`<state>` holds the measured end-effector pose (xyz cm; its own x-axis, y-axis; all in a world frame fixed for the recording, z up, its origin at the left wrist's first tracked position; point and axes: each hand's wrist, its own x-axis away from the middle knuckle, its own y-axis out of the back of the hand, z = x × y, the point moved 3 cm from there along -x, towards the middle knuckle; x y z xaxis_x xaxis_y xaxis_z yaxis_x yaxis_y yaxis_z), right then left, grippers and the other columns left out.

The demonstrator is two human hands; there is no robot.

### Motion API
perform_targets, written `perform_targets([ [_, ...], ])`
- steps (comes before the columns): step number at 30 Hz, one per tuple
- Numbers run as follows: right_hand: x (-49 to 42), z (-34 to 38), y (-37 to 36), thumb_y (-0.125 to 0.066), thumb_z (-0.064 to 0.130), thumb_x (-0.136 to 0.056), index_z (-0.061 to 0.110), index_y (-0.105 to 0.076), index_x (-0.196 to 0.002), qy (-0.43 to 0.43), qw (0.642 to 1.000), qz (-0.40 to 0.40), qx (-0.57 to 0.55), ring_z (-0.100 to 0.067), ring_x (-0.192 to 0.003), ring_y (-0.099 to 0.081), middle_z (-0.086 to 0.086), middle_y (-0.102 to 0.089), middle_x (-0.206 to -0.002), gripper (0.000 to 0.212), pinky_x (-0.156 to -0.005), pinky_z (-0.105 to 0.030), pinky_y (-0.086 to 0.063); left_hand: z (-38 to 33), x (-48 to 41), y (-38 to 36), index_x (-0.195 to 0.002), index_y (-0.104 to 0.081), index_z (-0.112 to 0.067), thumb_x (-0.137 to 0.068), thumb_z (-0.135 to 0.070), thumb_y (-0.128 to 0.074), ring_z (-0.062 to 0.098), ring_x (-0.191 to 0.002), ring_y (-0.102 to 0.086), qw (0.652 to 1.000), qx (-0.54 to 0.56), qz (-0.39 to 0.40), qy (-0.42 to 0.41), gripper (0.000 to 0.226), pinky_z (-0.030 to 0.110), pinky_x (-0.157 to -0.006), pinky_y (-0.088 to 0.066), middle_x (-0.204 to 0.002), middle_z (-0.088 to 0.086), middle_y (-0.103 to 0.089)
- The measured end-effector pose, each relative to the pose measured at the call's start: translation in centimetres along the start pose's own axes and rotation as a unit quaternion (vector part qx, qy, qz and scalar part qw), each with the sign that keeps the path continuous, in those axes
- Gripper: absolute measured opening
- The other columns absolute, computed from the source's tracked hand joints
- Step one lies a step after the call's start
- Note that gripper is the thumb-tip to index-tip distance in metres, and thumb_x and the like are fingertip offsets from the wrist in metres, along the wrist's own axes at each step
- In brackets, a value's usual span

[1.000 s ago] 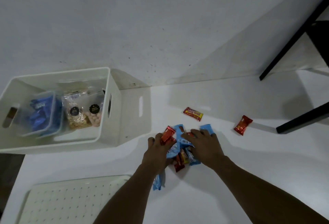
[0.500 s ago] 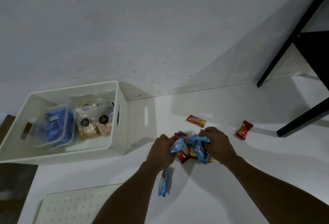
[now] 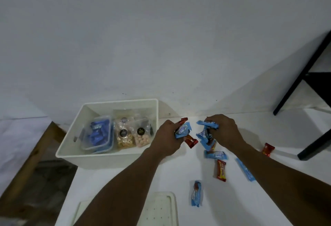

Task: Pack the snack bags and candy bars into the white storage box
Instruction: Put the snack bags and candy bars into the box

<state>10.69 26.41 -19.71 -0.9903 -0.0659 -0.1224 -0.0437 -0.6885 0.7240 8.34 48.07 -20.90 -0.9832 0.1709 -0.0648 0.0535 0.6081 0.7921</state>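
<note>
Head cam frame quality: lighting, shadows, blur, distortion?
Head view: dim, bluish, no glare. A broad diagonal shadow lies on the wall beside the black frame. The candy bars gripped by the left hand and right hand look slightly soft. Wide-angle stretch shows toward the frame edges.

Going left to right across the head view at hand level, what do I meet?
Left wall of the white storage box, clear tub of blue bars, nut snack bag, pink snack bag, left hand gripping candy bars, right hand gripping more, lone red candy, black frame leg.
</note>
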Motion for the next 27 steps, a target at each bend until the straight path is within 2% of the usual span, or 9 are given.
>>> perform_targets([
  [3, -1.4, 6.0, -1.7, -0.067, -0.011, -0.074, 0.002, -0.074, -0.098, 0.03, 0.999, -0.007, -0.037, -0.036, -0.099, -0.065, -0.019, -0.072, -0.103, 0.028, -0.09, -0.045, -0.05, 3.2, 0.5, 5.9, -0.113, -0.069, -0.022, -0.083, -0.033, -0.071, 0.022, -0.085, -0.061, 0.999, -0.014, -0.044, 0.015, 0.032, 0.024, -0.069, -0.036, -0.089, 0.004, -0.054],
  [7, -2.6, 14.1, -5.3, -0.064, -0.014, -0.069, 0.0, -0.075, -0.087, 0.076, 0.993, -0.02, -0.086, -0.035, -0.089, -0.067, -0.018, -0.074, -0.092, 0.026, -0.082, -0.048, -0.053, 8.8, 1.8, 12.4, -0.105, -0.071, -0.023, -0.079, -0.03, -0.072, 0.022, -0.081, -0.06, 0.994, -0.043, -0.084, 0.048, 0.027, 0.024, -0.068, -0.035, -0.087, 0.006, -0.059],
  [10, -3.2, 18.3, -9.5, -0.064, -0.011, -0.066, 0.004, -0.076, -0.086, 0.088, 0.99, -0.01, -0.11, -0.031, -0.087, -0.069, -0.013, -0.075, -0.09, 0.029, -0.079, -0.046, -0.054, 13.4, 3.0, 15.1, -0.094, -0.073, -0.023, -0.074, -0.033, -0.076, 0.016, -0.071, -0.065, 0.993, -0.021, -0.085, 0.083, 0.022, 0.029, -0.065, -0.05, -0.079, 0.004, -0.066],
  [14, -4.0, 19.5, -15.8, -0.067, -0.005, -0.07, 0.012, -0.077, -0.091, 0.068, 0.993, 0.015, -0.094, -0.023, -0.088, -0.07, -0.006, -0.076, -0.092, 0.029, -0.08, -0.038, -0.055, 18.1, 3.8, 15.5, -0.088, -0.073, -0.02, -0.071, -0.027, -0.077, 0.017, -0.067, -0.069, 0.991, 0.005, -0.06, 0.117, 0.019, 0.029, -0.063, -0.054, -0.074, 0.004, -0.072],
  [18, -4.6, 18.0, -19.5, -0.072, 0.008, -0.075, 0.02, -0.076, -0.097, -0.014, 0.996, 0.059, -0.068, -0.019, -0.09, -0.069, 0.001, -0.076, -0.096, 0.026, -0.079, -0.03, -0.053, 20.5, 3.1, 14.0, -0.08, -0.071, -0.017, -0.077, -0.026, -0.076, 0.022, -0.072, -0.07, 0.992, 0.008, -0.021, 0.12, 0.01, 0.025, -0.06, -0.045, -0.075, 0.007, -0.073],
  [23, -4.4, 17.4, -20.5, -0.069, 0.01, -0.081, 0.019, -0.073, -0.104, -0.078, 0.987, 0.113, -0.077, -0.019, -0.086, -0.067, 0.003, -0.07, -0.09, 0.025, -0.08, -0.036, -0.057, 21.7, 2.0, 12.7, -0.112, -0.072, -0.017, -0.08, -0.027, -0.079, 0.016, -0.095, -0.068, 0.991, 0.02, 0.065, 0.113, 0.035, 0.023, -0.08, -0.05, -0.105, 0.002, -0.074],
  [25, -4.3, 17.2, -20.5, -0.069, 0.011, -0.083, 0.018, -0.071, -0.11, -0.088, 0.985, 0.129, -0.073, -0.019, -0.089, -0.064, 0.006, -0.064, -0.092, 0.028, -0.083, -0.04, -0.058, 22.0, 1.8, 12.2, -0.119, -0.07, -0.019, -0.081, -0.026, -0.078, 0.016, -0.103, -0.067, 0.989, 0.023, 0.087, 0.116, 0.04, 0.023, -0.086, -0.051, -0.114, 0.001, -0.072],
  [27, -4.3, 17.0, -20.6, -0.071, 0.014, -0.083, 0.016, -0.069, -0.116, -0.087, 0.984, 0.144, -0.058, -0.019, -0.096, -0.062, 0.004, -0.06, -0.101, 0.032, -0.088, -0.041, -0.057, 22.1, 1.9, 11.9, -0.12, -0.07, -0.019, -0.081, -0.027, -0.078, 0.015, -0.107, -0.067, 0.987, 0.04, 0.096, 0.122, 0.041, 0.022, -0.086, -0.051, -0.118, 0.0, -0.071],
])
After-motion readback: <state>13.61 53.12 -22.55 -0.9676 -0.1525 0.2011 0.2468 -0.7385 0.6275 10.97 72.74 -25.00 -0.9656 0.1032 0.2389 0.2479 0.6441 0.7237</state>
